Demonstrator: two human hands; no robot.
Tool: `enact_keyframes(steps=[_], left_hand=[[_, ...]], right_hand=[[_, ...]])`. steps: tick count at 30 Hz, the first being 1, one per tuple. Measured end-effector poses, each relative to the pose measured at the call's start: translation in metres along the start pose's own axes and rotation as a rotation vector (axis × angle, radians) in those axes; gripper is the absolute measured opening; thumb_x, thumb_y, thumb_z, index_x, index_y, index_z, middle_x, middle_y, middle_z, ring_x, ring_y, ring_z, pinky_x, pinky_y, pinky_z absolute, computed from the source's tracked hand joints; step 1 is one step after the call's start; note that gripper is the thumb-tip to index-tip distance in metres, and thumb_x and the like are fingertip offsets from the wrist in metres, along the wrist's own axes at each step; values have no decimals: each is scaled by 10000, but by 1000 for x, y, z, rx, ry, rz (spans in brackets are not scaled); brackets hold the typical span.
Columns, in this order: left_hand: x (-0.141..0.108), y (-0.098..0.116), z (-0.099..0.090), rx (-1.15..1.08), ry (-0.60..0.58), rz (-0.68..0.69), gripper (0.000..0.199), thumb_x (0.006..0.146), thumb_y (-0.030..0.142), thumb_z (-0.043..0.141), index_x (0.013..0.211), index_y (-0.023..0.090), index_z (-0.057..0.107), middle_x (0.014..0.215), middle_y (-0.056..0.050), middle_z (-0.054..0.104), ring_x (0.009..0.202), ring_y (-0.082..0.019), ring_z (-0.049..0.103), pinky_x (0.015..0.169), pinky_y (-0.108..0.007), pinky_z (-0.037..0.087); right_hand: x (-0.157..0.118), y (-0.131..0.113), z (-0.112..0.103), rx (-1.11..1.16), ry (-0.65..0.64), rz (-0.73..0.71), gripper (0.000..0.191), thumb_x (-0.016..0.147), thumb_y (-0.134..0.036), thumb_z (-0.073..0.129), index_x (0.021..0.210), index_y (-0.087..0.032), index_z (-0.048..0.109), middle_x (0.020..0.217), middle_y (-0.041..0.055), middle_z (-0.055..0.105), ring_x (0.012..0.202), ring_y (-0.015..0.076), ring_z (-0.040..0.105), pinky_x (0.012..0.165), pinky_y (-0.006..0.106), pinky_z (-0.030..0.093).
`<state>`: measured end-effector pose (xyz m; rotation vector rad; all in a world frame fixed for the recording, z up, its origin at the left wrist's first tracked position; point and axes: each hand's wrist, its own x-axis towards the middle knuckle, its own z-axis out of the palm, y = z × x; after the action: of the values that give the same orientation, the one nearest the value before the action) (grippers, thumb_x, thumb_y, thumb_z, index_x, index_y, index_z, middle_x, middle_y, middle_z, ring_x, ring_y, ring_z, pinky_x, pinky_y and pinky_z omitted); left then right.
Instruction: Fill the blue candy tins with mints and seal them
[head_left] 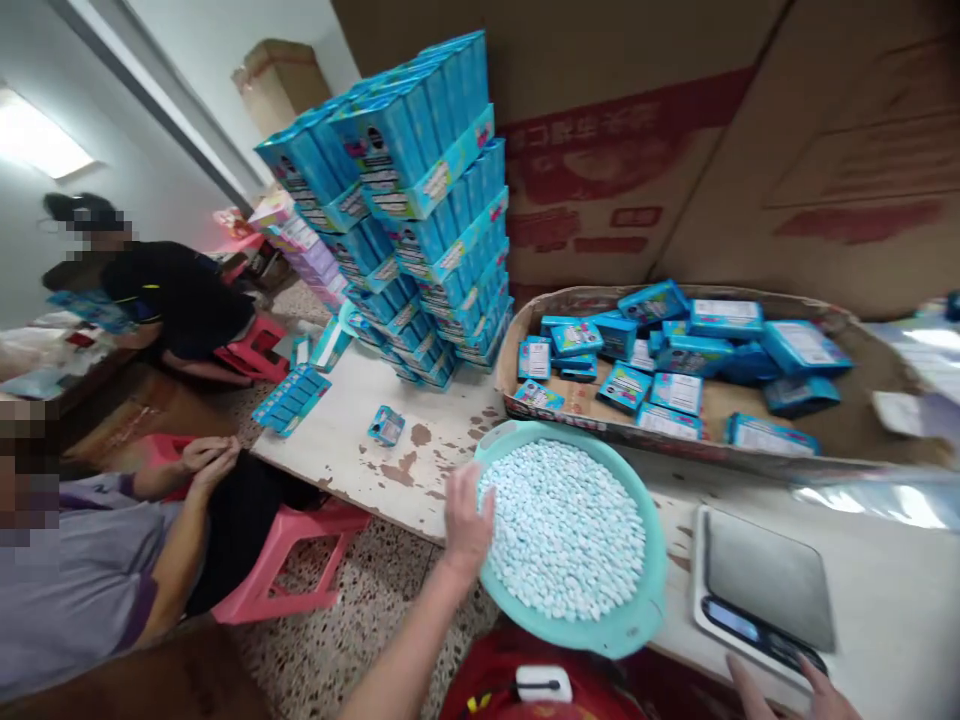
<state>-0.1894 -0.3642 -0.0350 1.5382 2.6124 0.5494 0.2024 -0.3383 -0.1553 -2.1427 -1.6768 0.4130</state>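
Observation:
My left hand (pixel 468 520) is at the left rim of a mint-green plastic basin (pixel 651 600). Its fingers are apart and hold nothing I can see; whether they touch the rim is unclear. Small pale blue and white candy-like pieces (pixel 566 530) fill the basin. At the bottom right, my right hand (pixel 814 695) is partly cut off by the frame. Two of its fingers show, spread apart, by the front edge of a digital kitchen scale (pixel 769 580). The scale's lit display faces me, and its plate bears nothing.
Behind the basin, a cut-down cardboard tray (pixel 750 450) holds several loose blue boxes (pixel 679 393). Tall stacks of blue boxes (pixel 442 230) stand back left. One small blue box (pixel 386 425) lies on the worn table (pixel 360 455). A seated person (pixel 97 570) and pink stools (pixel 277 560) are at left.

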Motion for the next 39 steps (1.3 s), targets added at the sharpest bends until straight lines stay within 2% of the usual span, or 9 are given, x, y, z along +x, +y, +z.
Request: enact_keyframes(steps=[3, 5, 8, 13, 17, 28, 35, 37, 39], left_hand=[[-47, 99, -1, -268, -540, 498, 381, 938, 355, 296, 1274, 324, 474, 1186, -78, 607, 1147, -201, 546, 998, -377, 474], [-69, 145, 0, -378, -859, 802, 359, 920, 380, 356, 1258, 351, 474, 1228, -48, 592, 1106, -199, 577, 945, -331, 507], [-86, 188, 26, -212, -1027, 913, 335, 892, 262, 366, 1200, 234, 495, 1352, -116, 497, 973, -245, 640, 831, -397, 541], [-102, 226, 98, 153, -940, 881, 384, 840, 120, 364, 1214, 117, 449, 1526, -224, 185, 906, -273, 660, 749, -440, 530], [-108, 241, 124, 214, -913, 935, 415, 819, 71, 366, 1223, 116, 453, 1542, -225, 93, 913, -270, 654, 723, -426, 532], [-112, 282, 142, 257, -903, 1007, 333, 891, 170, 346, 1184, 119, 495, 1527, -234, 160, 849, -260, 661, 667, -397, 544], [-104, 292, 137, 258, -955, 992, 361, 875, 129, 336, 1196, 104, 500, 1426, -256, 381, 806, -249, 676, 661, -372, 539], [-96, 290, 134, 164, -869, 933, 342, 897, 193, 358, 1207, 145, 494, 1377, -199, 469, 888, -248, 665, 716, -365, 538], [-83, 285, 136, 29, -661, 775, 333, 925, 280, 346, 1205, 175, 492, 1309, -154, 538, 1047, -256, 610, 853, -390, 507]], right_hand=[[-3, -10, -20, 20, 7, -18, 888, 681, -673, 487, 1291, -29, 453, 1128, 298, 553, 1072, 468, 483, 879, 564, 367], [-2, -8, -26, 54, 18, -10, 872, 719, -654, 482, 1305, -12, 409, 1192, 285, 516, 1128, 432, 449, 951, 535, 337], [6, 13, -23, 52, 38, 60, 866, 749, -623, 502, 1353, -29, 320, 1301, 276, 427, 1207, 402, 379, 1004, 528, 287], [13, 48, -22, 82, 12, 69, 820, 773, -569, 539, 1399, -123, 256, 1374, 223, 359, 1278, 377, 294, 1033, 541, 242], [18, 60, -22, 63, -37, 67, 775, 785, -535, 539, 1400, -146, 272, 1397, 206, 348, 1304, 379, 262, 1031, 555, 238], [22, 67, -20, 14, -56, 52, 726, 808, -437, 530, 1417, -152, 254, 1422, 188, 347, 1338, 353, 236, 1054, 531, 217], [23, 63, -31, 119, -49, 62, 668, 811, -419, 532, 1392, -181, 304, 1408, 176, 373, 1326, 362, 265, 1049, 554, 232], [24, 61, -35, 234, -38, 110, 659, 804, -430, 543, 1375, -178, 332, 1364, 179, 414, 1273, 352, 351, 1033, 530, 291], [27, 60, -35, 410, -52, 203, 671, 798, -468, 547, 1368, -181, 340, 1307, 176, 460, 1141, 319, 489, 966, 471, 400]])
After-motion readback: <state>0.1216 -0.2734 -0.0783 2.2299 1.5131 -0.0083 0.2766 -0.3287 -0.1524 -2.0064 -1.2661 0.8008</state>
